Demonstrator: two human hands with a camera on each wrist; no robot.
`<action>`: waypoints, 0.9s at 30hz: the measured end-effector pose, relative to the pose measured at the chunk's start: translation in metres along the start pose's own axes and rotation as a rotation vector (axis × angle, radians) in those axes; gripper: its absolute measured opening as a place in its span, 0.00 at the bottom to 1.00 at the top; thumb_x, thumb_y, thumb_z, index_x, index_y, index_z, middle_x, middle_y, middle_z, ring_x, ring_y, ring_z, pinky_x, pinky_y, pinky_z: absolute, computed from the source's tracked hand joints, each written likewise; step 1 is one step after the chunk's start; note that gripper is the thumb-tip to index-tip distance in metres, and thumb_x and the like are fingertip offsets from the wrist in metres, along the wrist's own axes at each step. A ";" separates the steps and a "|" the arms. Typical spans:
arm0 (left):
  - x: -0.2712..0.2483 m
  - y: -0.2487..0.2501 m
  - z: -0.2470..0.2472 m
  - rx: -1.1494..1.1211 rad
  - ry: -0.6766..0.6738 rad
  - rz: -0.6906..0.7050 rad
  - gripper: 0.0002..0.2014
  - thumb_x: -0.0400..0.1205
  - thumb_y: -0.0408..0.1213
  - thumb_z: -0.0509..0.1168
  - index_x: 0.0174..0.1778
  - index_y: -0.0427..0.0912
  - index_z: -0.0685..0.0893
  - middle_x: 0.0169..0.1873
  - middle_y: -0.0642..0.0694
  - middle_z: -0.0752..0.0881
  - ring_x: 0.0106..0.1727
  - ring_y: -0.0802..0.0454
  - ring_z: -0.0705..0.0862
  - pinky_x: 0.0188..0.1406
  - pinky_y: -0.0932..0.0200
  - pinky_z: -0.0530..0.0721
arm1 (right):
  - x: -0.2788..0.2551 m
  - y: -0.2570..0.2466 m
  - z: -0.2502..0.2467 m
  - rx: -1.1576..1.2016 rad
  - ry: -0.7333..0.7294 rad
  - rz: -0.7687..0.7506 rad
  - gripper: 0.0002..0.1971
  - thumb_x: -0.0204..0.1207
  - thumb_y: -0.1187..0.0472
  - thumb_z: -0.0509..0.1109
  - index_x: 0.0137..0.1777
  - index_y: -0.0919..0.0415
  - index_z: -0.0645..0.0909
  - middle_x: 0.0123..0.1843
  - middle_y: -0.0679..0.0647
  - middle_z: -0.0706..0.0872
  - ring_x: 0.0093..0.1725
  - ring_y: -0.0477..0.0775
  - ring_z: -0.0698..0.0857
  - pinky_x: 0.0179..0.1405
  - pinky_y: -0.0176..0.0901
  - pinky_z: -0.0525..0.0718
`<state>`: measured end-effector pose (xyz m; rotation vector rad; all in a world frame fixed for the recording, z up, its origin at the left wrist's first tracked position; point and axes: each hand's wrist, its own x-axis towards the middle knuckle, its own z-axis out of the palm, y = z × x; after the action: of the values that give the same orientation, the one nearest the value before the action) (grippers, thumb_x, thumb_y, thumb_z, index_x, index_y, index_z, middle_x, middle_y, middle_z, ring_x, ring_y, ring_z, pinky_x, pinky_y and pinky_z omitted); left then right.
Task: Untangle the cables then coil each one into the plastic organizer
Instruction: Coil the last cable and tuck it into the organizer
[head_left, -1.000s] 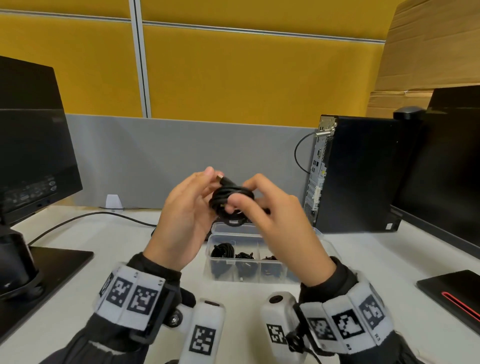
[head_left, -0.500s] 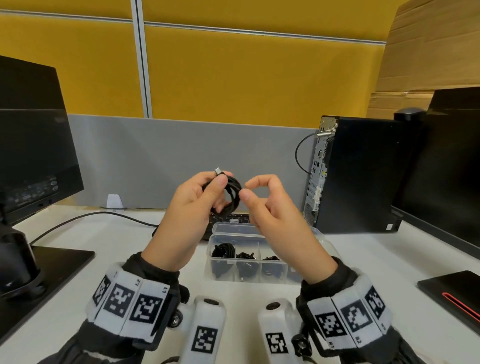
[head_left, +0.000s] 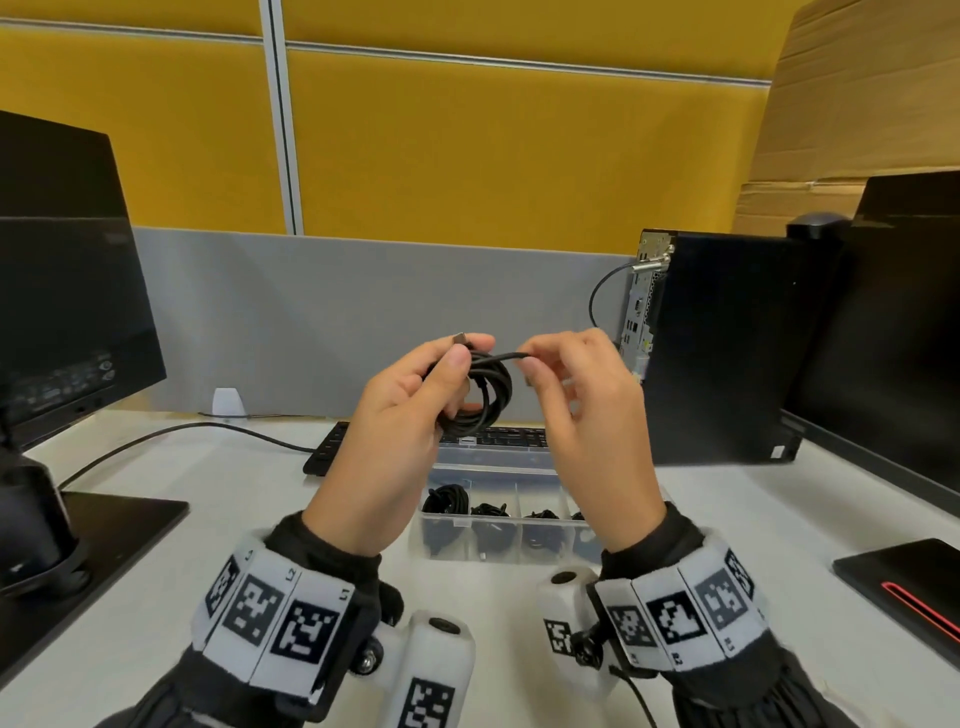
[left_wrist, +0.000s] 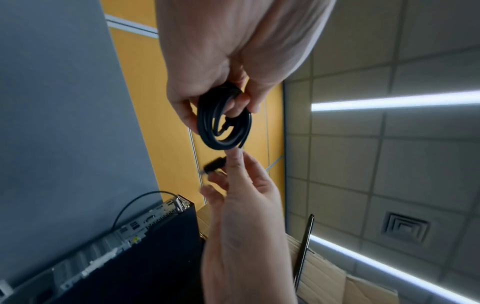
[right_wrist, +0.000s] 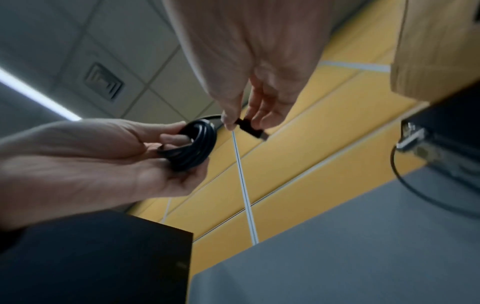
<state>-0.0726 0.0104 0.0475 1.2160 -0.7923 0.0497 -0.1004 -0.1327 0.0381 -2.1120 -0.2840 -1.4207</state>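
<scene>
A black cable coil (head_left: 485, 395) (left_wrist: 223, 125) (right_wrist: 193, 147) hangs in the air above the desk, held by my left hand (head_left: 415, 410) with thumb and fingers curled round its rim. One metal plug tip sticks up above the left fingers. My right hand (head_left: 576, 395) pinches the cable's free end by its black plug (right_wrist: 250, 128) (left_wrist: 214, 164), just right of the coil. Below both hands sits the clear plastic organizer (head_left: 540, 475) on the desk; several of its front compartments hold coiled black cables (head_left: 447, 501).
A black keyboard (head_left: 332, 447) lies behind the organizer. A monitor (head_left: 67, 291) with its base stands at the left, a black desktop tower (head_left: 727, 348) and a second monitor (head_left: 904, 332) at the right. A black pad with a red stripe (head_left: 914, 587) lies at the near right.
My right hand let go of the coil's rim, moved right and took the free plug end, drawing a short length out. The left hand kept the coil and turned it upright.
</scene>
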 end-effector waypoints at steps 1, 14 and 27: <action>-0.001 0.002 0.001 -0.007 -0.011 0.006 0.16 0.78 0.47 0.57 0.55 0.46 0.84 0.25 0.59 0.72 0.34 0.60 0.73 0.49 0.62 0.75 | -0.001 -0.001 0.002 0.087 -0.013 0.054 0.05 0.81 0.64 0.65 0.49 0.59 0.82 0.44 0.50 0.80 0.40 0.41 0.81 0.41 0.30 0.80; 0.002 -0.010 -0.001 -0.062 -0.005 -0.050 0.17 0.82 0.48 0.58 0.56 0.43 0.86 0.52 0.43 0.88 0.60 0.45 0.84 0.69 0.39 0.75 | -0.003 -0.016 0.002 0.809 -0.137 0.598 0.10 0.79 0.62 0.65 0.54 0.66 0.84 0.50 0.61 0.90 0.51 0.57 0.88 0.49 0.46 0.88; 0.005 -0.021 -0.005 0.010 0.015 -0.012 0.15 0.79 0.49 0.57 0.49 0.46 0.85 0.46 0.47 0.88 0.52 0.52 0.84 0.58 0.52 0.80 | -0.003 -0.019 0.001 1.058 -0.316 0.880 0.09 0.80 0.64 0.64 0.56 0.63 0.80 0.45 0.59 0.86 0.47 0.55 0.84 0.50 0.45 0.80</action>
<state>-0.0572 0.0044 0.0331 1.2281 -0.7726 0.0530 -0.1096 -0.1162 0.0413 -1.2488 -0.1314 -0.2623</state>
